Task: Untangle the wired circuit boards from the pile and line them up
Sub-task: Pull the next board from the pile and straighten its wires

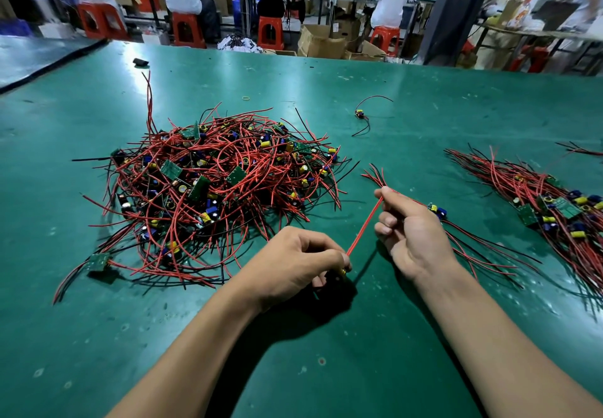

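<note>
A tangled pile (215, 176) of small green circuit boards with red and black wires lies on the green mat, left of centre. My left hand (295, 261) is closed on one board with a yellow capacitor, and its red wire (364, 223) runs taut up to my right hand (409, 231). My right hand grips that wire together with a small bundle of boards (438, 210), whose wires fan out behind and in front of it. A lined-up row of boards (554, 209) lies at the right.
One loose wired board (360, 114) lies further back on the mat, near a yellow rubber band (246, 98). A black object (141, 62) sits far left. More wires (584, 150) show at the right edge. Seated people, red stools and cardboard boxes stand beyond the table.
</note>
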### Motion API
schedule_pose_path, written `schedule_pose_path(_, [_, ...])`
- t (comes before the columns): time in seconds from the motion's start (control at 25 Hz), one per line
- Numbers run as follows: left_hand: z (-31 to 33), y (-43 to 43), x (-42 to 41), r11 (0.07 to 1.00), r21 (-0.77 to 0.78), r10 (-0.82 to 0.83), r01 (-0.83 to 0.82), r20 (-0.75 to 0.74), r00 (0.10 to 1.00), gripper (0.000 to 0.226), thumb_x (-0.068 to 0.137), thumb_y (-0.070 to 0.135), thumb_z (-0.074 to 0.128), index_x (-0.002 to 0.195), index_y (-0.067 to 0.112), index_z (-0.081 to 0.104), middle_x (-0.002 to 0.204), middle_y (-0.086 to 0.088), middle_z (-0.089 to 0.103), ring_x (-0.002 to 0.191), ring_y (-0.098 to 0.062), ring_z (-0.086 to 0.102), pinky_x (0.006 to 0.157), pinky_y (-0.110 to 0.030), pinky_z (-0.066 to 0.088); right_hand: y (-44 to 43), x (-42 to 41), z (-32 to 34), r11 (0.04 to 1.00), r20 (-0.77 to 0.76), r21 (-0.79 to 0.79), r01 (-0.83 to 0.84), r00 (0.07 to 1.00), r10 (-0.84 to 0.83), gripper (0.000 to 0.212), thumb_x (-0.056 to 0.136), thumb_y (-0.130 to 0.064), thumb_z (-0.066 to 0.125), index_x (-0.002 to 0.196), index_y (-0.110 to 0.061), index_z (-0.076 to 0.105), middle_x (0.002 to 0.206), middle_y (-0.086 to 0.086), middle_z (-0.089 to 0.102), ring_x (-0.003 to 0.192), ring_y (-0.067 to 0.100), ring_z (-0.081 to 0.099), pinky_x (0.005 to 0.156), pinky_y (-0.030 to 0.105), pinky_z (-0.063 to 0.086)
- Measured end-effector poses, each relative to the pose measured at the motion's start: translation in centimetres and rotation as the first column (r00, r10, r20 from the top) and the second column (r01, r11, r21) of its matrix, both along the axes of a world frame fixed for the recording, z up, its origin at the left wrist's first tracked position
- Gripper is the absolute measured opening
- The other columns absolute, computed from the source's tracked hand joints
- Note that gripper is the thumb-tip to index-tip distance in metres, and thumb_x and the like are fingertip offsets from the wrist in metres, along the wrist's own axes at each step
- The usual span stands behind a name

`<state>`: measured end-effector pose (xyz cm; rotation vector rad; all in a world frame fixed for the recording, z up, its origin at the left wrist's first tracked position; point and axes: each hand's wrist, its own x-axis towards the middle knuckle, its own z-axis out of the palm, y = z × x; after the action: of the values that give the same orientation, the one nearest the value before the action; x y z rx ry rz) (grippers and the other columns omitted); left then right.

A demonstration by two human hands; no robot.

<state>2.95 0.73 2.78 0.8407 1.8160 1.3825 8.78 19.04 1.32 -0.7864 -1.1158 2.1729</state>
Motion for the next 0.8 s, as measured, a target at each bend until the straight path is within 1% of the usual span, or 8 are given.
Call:
schedule_pose_path(0.12, [-0.1, 0.0, 0.0, 0.999, 0.028, 0.033, -0.035, 0.069, 0.997, 0.015, 0.087, 0.009, 0.067, 0.074, 0.01, 0.075, 0.066, -0.006, 0.065, 0.052, -0.01, 0.053, 0.052, -0.017, 0.044, 0.2, 0.1, 0.2, 0.997, -0.019, -0.064, -0.038, 0.999, 0.036, 0.013, 0.093, -0.014, 0.066, 0.086, -0.004, 0.069, 0.065, -0.003, 0.048, 0.041, 0.005, 0.038, 0.037, 0.017, 0.031])
schedule_pose_path(0.24, [-0.1, 0.1, 0.3, 0.956, 0.188, 0.157, -0.225, 0.321, 0.934, 0.009, 0.087, 0.005, 0.066, 0.082, 0.005, 0.074, 0.071, -0.007, 0.068, 0.055, -0.009, 0.055, 0.051, -0.015, 0.044, 0.0, 0.6, 0.3, 0.97, 0.062, 0.089, -0.225, 0.973, 0.22, 0.025, 0.081, -0.033, 0.076, 0.087, -0.009, 0.075, 0.07, -0.004, 0.054, 0.046, 0.006, 0.041, 0.04, 0.017, 0.034])
schedule_pose_path(0.32, [0.1, 0.0, 0.1, 0.887, 0.269, 0.232, -0.376, 0.445, 0.865, 0.008, 0.083, 0.011, 0.068, 0.084, 0.007, 0.075, 0.077, -0.01, 0.071, 0.063, -0.013, 0.062, 0.057, -0.02, 0.052, -1.2, 0.9, -0.1, 0.867, 0.151, 0.191, -0.46, 0.887, 0.437, 0.031, 0.072, -0.041, 0.083, 0.09, -0.017, 0.078, 0.075, -0.005, 0.062, 0.051, 0.006, 0.048, 0.043, 0.018, 0.037])
schedule_pose_path(0.44, [0.7, -0.1, -0.1, 0.805, 0.328, 0.277, -0.494, 0.529, 0.802, 0.016, 0.075, 0.019, 0.071, 0.086, 0.009, 0.076, 0.076, -0.009, 0.072, 0.065, -0.018, 0.067, 0.058, -0.028, 0.058, -3.2, 0.9, -0.4, 0.706, 0.209, 0.254, -0.661, 0.75, 0.628, 0.025, 0.08, -0.045, 0.077, 0.096, -0.025, 0.077, 0.091, -0.003, 0.071, 0.06, 0.009, 0.058, 0.048, 0.019, 0.045])
schedule_pose_path(0.52, [0.9, -0.2, -0.2, 0.77, 0.334, 0.36, -0.544, 0.477, 0.802, 0.02, 0.073, 0.023, 0.074, 0.088, 0.01, 0.077, 0.069, -0.002, 0.068, 0.056, -0.011, 0.061, 0.049, -0.021, 0.051, -3.4, 0.9, -0.1, 0.654, 0.216, 0.297, -0.696, 0.716, 0.664, 0.031, 0.079, -0.048, 0.077, 0.098, -0.024, 0.077, 0.099, 0.001, 0.072, 0.064, 0.009, 0.06, 0.052, 0.018, 0.045])
schedule_pose_path(0.64, [0.7, -0.3, -0.3, 0.744, 0.33, 0.436, -0.582, 0.42, 0.796, 0.023, 0.068, 0.028, 0.077, 0.087, 0.015, 0.078, 0.069, 0.001, 0.065, 0.052, -0.008, 0.048, 0.047, -0.016, 0.041, -3.6, 1.1, 0.1, 0.629, 0.231, 0.382, -0.677, 0.729, 0.644, 0.023, 0.079, -0.041, 0.08, 0.091, -0.023, 0.076, 0.09, 0.002, 0.072, 0.065, 0.004, 0.055, 0.054, 0.016, 0.04])
schedule_pose_path(0.72, [0.6, -0.3, -0.5, 0.744, 0.339, 0.393, -0.575, 0.475, 0.788, 0.019, 0.066, 0.025, 0.078, 0.082, 0.016, 0.078, 0.072, 0.001, 0.067, 0.053, -0.007, 0.048, 0.049, -0.016, 0.041, -3.6, 1.1, 0.3, 0.673, 0.211, 0.406, -0.618, 0.78, 0.589, 0.022, 0.077, -0.042, 0.078, 0.087, -0.022, 0.075, 0.08, 0.0, 0.071, 0.063, 0.006, 0.051, 0.054, 0.017, 0.038])
schedule_pose_path(0.8, [0.6, -0.3, -0.7, 0.78, 0.345, 0.299, -0.522, 0.527, 0.796, 0.015, 0.065, 0.019, 0.076, 0.079, 0.016, 0.078, 0.079, -0.001, 0.069, 0.056, -0.008, 0.054, 0.053, -0.017, 0.046, -3.0, 1.1, 0.6, 0.751, 0.118, 0.327, -0.573, 0.814, 0.569, 0.023, 0.079, -0.039, 0.077, 0.088, -0.018, 0.074, 0.069, -0.002, 0.063, 0.058, 0.007, 0.045, 0.053, 0.018, 0.034])
